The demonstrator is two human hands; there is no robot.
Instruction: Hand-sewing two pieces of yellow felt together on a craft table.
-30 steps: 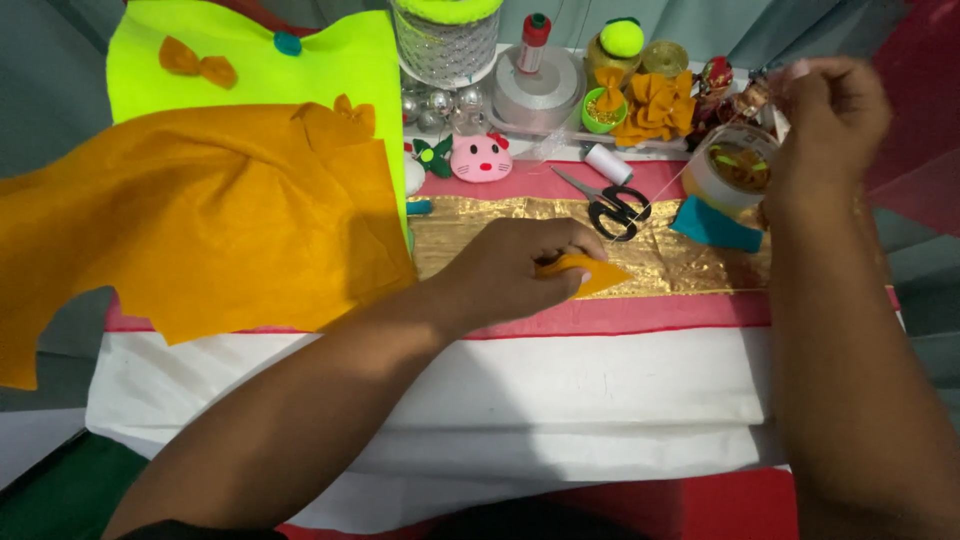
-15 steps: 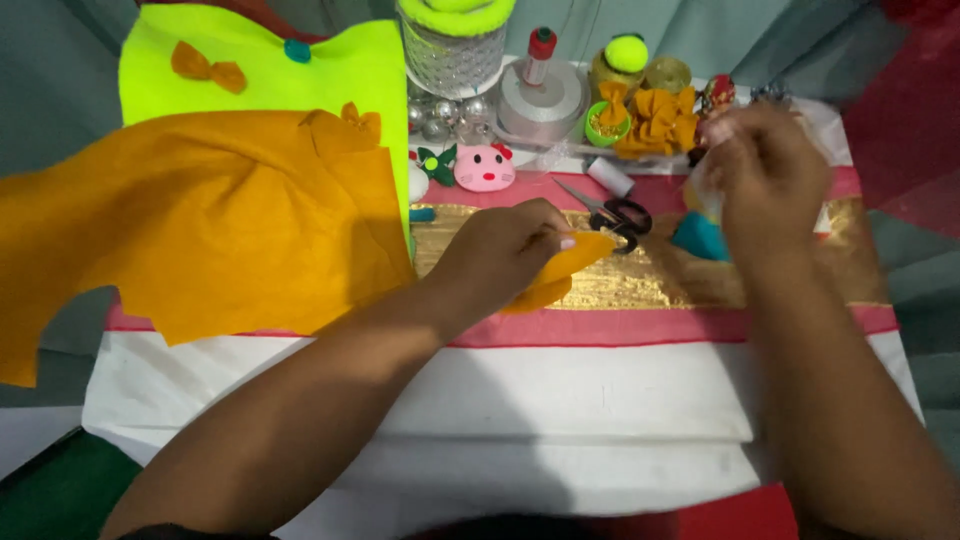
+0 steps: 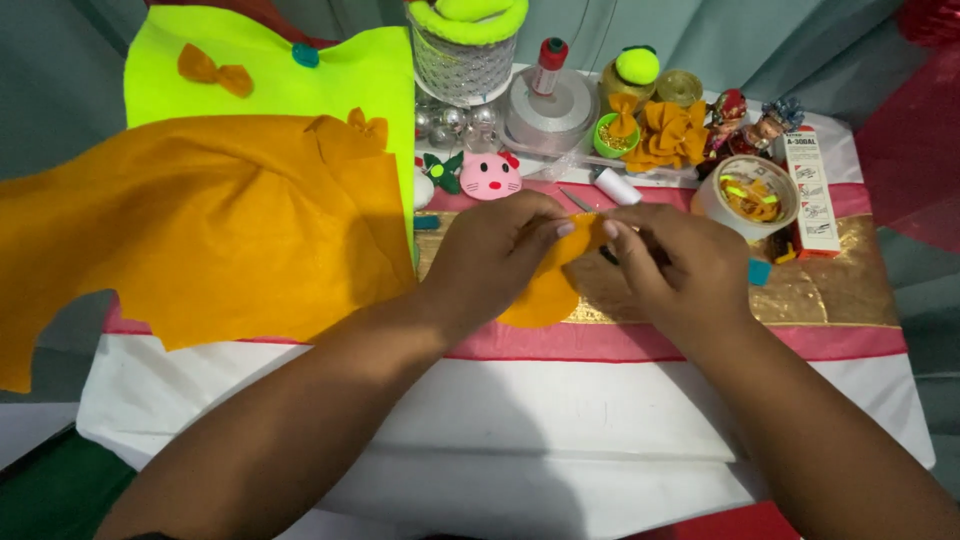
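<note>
A small orange felt piece point(image 3: 555, 285) is pinched between both hands above the gold strip of the table cloth point(image 3: 830, 290). My left hand point(image 3: 495, 255) grips its left side with thumb and fingers. My right hand point(image 3: 675, 262) pinches its upper right edge. A small teal object point(image 3: 759, 271) shows at the right hand's outer side; whether the hand holds it I cannot tell. Scissors point(image 3: 578, 201) lie just behind the hands, mostly hidden.
A large orange felt sheet point(image 3: 190, 225) lies at the left over a neon green sheet point(image 3: 290, 75) with small orange bows. At the back stand a pink cat-face piece point(image 3: 490, 176), a white tape roll point(image 3: 748, 195), a mesh basket point(image 3: 462, 55), a glue box point(image 3: 810, 190), and orange bows point(image 3: 668, 132).
My right hand came down from the tape roll at the back right and joined the left hand on the orange felt piece. The left hand lifted the piece slightly toward the centre.
</note>
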